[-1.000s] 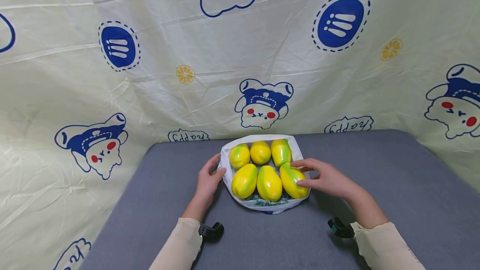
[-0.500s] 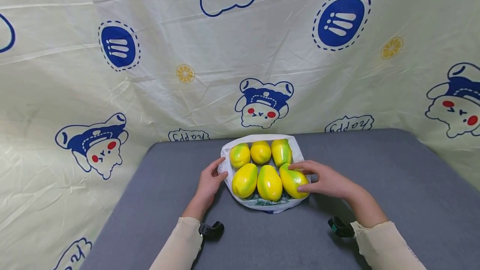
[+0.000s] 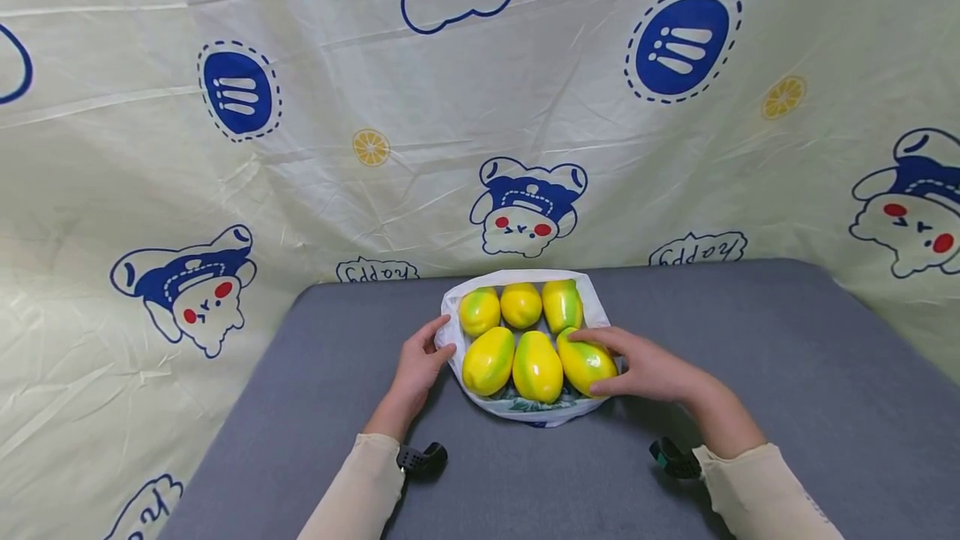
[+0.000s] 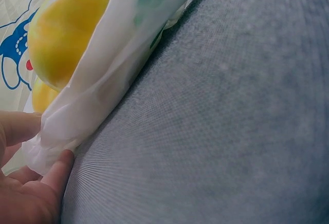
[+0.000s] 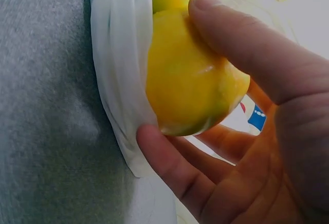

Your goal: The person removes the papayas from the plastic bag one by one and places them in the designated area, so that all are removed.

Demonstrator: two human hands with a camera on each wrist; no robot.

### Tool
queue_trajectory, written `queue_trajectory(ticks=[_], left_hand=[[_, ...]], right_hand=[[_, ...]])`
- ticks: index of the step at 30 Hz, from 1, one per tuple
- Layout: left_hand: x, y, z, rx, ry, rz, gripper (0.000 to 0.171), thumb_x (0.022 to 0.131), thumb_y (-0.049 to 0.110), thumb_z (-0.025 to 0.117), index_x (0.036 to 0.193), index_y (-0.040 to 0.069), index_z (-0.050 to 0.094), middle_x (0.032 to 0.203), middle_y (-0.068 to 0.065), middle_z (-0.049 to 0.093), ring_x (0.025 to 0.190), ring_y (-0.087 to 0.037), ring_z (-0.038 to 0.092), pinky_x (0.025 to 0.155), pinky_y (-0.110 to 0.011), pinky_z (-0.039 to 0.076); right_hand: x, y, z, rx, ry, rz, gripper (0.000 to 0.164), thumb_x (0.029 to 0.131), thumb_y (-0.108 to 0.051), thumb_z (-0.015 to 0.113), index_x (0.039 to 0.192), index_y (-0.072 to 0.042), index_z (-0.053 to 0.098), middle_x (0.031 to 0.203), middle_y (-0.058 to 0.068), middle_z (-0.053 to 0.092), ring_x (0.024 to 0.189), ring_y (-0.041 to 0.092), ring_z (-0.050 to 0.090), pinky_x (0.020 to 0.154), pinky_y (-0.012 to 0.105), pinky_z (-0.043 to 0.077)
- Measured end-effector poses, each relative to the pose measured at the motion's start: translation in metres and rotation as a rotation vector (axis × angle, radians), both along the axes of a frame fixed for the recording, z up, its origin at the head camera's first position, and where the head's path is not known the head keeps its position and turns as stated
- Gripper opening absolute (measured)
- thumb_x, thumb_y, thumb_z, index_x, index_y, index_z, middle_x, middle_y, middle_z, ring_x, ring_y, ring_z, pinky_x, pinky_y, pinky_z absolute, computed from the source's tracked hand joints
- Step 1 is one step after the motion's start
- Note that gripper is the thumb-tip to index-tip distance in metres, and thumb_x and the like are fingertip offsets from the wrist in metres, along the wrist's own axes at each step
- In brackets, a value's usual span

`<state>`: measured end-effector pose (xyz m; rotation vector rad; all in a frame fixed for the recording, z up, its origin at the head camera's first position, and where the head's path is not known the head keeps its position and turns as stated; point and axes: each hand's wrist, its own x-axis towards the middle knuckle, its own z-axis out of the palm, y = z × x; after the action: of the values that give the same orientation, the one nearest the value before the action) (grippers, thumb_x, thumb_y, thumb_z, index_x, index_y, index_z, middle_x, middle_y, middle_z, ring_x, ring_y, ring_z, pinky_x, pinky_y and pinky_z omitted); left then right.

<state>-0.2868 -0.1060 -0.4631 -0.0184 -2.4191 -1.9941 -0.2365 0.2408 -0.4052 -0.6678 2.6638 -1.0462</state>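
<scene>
A white plastic bag with a green leaf print lies opened out, its edge rolled up around several shiny yellow-green papayas in two rows. My left hand is at the bag's left side; in the left wrist view its thumb and fingers pinch the white edge. On the other side my right hand grips the front right papaya, fingers over its far end and thumb along its near side. The right wrist view shows the thumb on that papaya, and one fingertip touching the bag.
The bag sits toward the back of a grey cloth-covered table. Behind the table hangs a pale printed curtain. Black straps with small devices are on both wrists, just at the sleeve cuffs.
My right hand has moved left and spread further around the front right papaya, which has shifted slightly left. My left hand's fingers have settled onto the bag's edge.
</scene>
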Motion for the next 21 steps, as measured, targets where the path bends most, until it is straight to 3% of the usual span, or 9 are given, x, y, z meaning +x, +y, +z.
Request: queue_trajectory(ticks=[12,21], left_hand=[[0.0008,-0.0009,-0.0022,0.011,0.017,-0.017,0.051,0.094,-0.001,0.062,0.144,0.010,0.053,0.154,-0.017,0.045,0.142,-0.033,0.043,0.117,-0.050,0.036],[-0.0007,-0.0009,-0.0007,-0.001,0.007,-0.007,0.051,0.094,0.002,0.064,0.143,0.012,0.055,0.154,-0.015,0.046,0.142,-0.031,0.043,0.117,-0.049,0.036]], right_hand=[[0.0026,-0.0060,0.0016,0.018,0.068,-0.015,0.065,0.080,-0.029,0.081,0.139,-0.020,0.054,0.139,0.017,0.051,0.109,0.029,0.051,0.087,0.041,0.050],[0.0046,-0.0012,0.0094,-0.055,0.094,-0.023,0.066,0.081,-0.024,0.080,0.141,-0.021,0.050,0.138,0.018,0.049,0.110,0.030,0.050,0.083,0.038,0.052]])
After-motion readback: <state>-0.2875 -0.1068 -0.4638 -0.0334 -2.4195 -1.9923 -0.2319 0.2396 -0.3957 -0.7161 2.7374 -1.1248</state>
